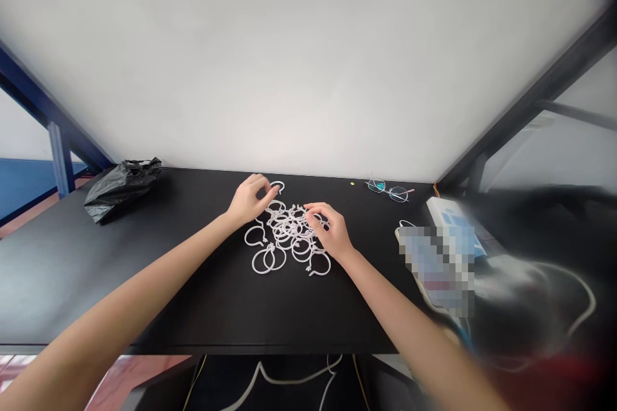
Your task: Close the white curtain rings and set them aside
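A loose heap of white plastic rings (292,227), each with a small knob or clip at its join, lies on the black tabletop (270,308). My left hand (251,198) hovers at the heap's upper left, fingers curved and thumb apart; I see nothing held in it. Close to its thumb tip is a single white ring (278,187) at the back of the heap. At the right side, my right hand (330,228) reaches over the rings with bent fingers and thumb spread, partly covering some of them. Whether its fingertips touch a ring is hard to tell.
A crumpled black plastic bag (123,186) lies at the back left. Eyeglasses (388,190) rest at the back right, near a white and blue box (456,225) and a phone-like device (424,270) with blurred screen. Cables (289,380) hang below the table's front edge.
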Available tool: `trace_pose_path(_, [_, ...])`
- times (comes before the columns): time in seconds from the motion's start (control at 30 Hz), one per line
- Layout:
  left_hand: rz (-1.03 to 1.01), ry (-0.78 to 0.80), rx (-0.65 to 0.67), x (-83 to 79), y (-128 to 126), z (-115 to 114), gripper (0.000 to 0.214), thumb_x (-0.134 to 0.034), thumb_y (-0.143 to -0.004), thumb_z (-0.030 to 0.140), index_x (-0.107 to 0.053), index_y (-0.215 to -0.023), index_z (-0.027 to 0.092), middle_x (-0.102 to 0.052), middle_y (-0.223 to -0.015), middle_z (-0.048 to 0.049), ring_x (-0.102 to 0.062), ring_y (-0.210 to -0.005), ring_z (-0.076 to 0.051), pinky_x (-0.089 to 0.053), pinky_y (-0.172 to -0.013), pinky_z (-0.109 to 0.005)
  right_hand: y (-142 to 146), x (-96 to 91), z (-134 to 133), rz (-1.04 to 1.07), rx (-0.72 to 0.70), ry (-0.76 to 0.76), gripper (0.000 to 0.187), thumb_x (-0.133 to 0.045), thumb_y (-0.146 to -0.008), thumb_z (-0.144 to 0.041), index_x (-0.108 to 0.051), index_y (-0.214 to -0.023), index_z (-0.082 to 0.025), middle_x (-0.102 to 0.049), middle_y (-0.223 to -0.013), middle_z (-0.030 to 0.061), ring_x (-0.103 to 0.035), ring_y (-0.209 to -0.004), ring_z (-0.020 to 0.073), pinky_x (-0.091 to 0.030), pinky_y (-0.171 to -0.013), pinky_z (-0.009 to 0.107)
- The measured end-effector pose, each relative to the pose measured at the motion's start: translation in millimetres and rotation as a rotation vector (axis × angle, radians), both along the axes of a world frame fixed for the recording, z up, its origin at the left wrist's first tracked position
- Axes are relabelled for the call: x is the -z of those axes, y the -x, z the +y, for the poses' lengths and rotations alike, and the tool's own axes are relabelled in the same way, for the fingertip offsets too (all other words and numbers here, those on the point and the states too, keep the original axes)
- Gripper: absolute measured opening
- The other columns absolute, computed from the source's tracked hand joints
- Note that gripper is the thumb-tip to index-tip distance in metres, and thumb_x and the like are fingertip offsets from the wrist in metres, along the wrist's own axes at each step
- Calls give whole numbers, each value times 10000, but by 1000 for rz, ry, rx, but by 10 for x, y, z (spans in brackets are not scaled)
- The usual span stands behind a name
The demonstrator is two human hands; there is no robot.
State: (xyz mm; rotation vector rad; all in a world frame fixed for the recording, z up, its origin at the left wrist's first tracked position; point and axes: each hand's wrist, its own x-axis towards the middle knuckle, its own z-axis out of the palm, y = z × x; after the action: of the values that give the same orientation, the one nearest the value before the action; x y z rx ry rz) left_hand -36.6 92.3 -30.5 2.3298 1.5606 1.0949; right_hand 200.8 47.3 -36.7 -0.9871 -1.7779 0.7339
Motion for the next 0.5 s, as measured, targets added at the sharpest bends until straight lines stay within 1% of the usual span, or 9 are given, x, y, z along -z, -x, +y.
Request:
trace_pose_path(0.07, [31,38,50,38,-41,168,383,-445,-918,478,-632,-1079,184,-639,-1223,-122,-551,-1185,-266,-421,-1034,-425,-12,-1,13,17,27,-7,213,-550,-908,-380,-648,-809,-219,-710,-1040,71,-658,-1027,230,-494,-943,383])
trace_pose_path(0.1, [49,63,74,66,-62,241,415,-457,-907,481,-619,-1153,189,-599,-1308,-122,-515,-1243,-280,-406,-1055,-443,-17,-2,19,28,40,-9,224,-540,-914,-379,-646,-804,-216,-712,-1031,71,-660,-1020,227,-495,-941,378])
trace_pose_path(0.13, [65,90,96,95,-81,304,426,-470,-894,478,-622,-1171,191,-590,-1329,-121,-507,-1259,-290,-404,-1059,-456,-22,-3,26,39,51,-10,233,-535,-917,-379,-646,-798,-213,-713,-1022,72,-661,-1013,225,-497,-937,374])
trace_pose_path(0.2, [91,137,137,150,-108,390,375,-489,-875,445,-671,-1090,198,-642,-1259,-112,-547,-1223,-285,-427,-1046,-442,-27,-4,37,56,66,-6,240,-529,-920,-379,-651,-803,-209,-715,-1009,73,-665,-996,222,-505,-921,366])
trace_pose_path(0.3, [104,176,161,192,-122,432,281,-493,-851,367,-707,-938,208,-703,-1117,-92,-613,-1125,-260,-455,-1021,-407,-23,1,47,74,69,10,240,-529,-921,-379,-658,-815,-206,-715,-1000,75,-668,-980,218,-521,-893,353])
trace_pose_path(0.4, [97,206,139,180,-127,434,256,-519,-796,313,-706,-929,200,-713,-1063,-85,-647,-1038,-256,-483,-984,-408,-10,15,50,98,68,18,231,-545,-914,-369,-661,-805,-201,-717,-977,77,-673,-960,215,-529,-882,352])
trace_pose_path(0.5, [77,242,113,122,-140,471,295,-578,-725,292,-699,-972,184,-719,-1040,-89,-668,-987,-261,-516,-932,-395,0,31,53,119,85,17,219,-559,-907,-357,-667,-802,-199,-719,-952,71,-677,-935,214,-539,-866,357])
